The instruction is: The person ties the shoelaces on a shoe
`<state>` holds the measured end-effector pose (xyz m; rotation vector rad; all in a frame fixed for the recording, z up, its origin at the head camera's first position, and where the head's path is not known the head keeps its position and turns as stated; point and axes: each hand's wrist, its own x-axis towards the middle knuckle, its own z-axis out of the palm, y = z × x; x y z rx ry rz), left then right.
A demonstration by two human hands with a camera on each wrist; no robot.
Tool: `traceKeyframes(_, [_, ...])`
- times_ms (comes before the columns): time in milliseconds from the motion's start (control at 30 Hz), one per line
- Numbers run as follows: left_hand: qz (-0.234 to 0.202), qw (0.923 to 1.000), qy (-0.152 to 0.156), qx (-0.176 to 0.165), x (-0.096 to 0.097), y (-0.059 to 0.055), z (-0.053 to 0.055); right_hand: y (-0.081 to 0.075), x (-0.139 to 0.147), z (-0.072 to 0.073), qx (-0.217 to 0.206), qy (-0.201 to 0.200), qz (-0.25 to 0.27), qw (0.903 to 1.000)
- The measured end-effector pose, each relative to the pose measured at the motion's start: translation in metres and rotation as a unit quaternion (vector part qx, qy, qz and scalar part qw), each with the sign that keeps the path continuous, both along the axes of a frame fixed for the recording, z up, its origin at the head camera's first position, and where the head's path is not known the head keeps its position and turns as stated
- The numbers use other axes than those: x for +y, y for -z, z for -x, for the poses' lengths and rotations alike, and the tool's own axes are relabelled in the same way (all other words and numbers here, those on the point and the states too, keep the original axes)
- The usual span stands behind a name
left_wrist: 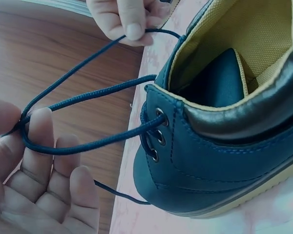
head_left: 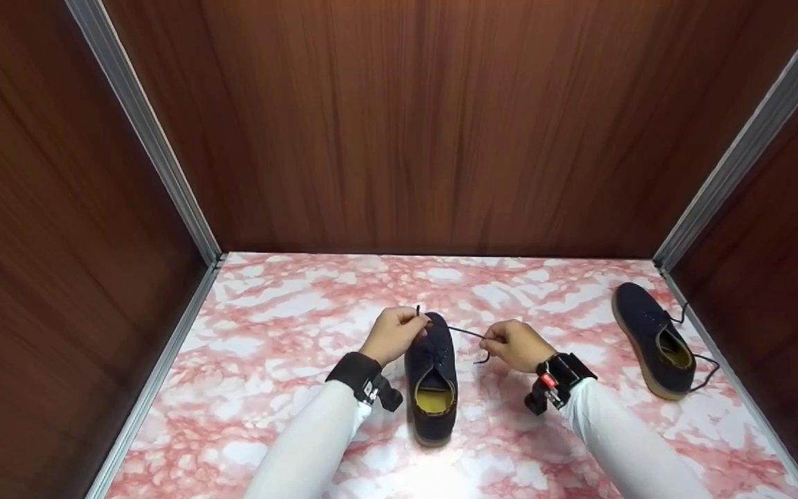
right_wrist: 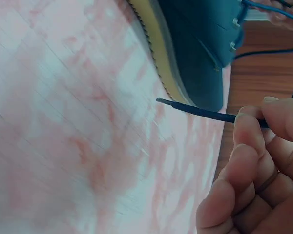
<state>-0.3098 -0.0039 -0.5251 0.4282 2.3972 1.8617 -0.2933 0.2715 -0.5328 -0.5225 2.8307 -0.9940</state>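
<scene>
A dark blue lace-up shoe with a yellowish lining and tan sole sits upright between the hands, toe pointing away. Over its front part, my left hand pinches the shoelace between thumb and forefinger. In the left wrist view, lace strands run from the eyelets and meet at those fingertips. My right hand, off to the shoe's right, pinches the lace between thumb and forefinger, with a strand stretched across toward the shoe. The lace's tipped end sticks out past the right fingers in the right wrist view.
A matching dark shoe stands at the far right, its laces trailing loose near the side wall. Brown wood-look panels with metal corner strips enclose the red-and-white marbled surface at the back and both sides.
</scene>
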Motion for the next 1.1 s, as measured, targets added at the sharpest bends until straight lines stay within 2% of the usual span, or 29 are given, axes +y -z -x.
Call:
traceKeyframes(233, [-0.041, 0.9991, -0.001, -0.012, -0.006, 0.003, 0.003, -0.004, 0.006, 0.002, 0.042, -0.003, -0.009, 0.9991])
traceKeyframes(367, [-0.054, 0.9981, -0.004, -0.029, -0.01, 0.006, 0.006, -0.006, 0.007, 0.003, 0.052, -0.003, -0.017, 0.9985])
traceKeyframes(500, [-0.054, 0.9979, -0.003, -0.036, -0.016, 0.01, 0.007, -0.012, 0.008, 0.003, 0.035, 0.011, -0.007, 0.9993])
traceKeyframes(733, [-0.027, 0.9995, -0.006, -0.013, -0.024, 0.015, 0.01, -0.032, 0.009, 0.004, -0.021, 0.026, 0.053, 0.9981])
traceKeyframes(1100, [-0.026, 0.9991, -0.034, -0.004, -0.026, 0.02, 0.012, -0.046, -0.002, 0.001, -0.095, 0.008, 0.155, 0.9833])
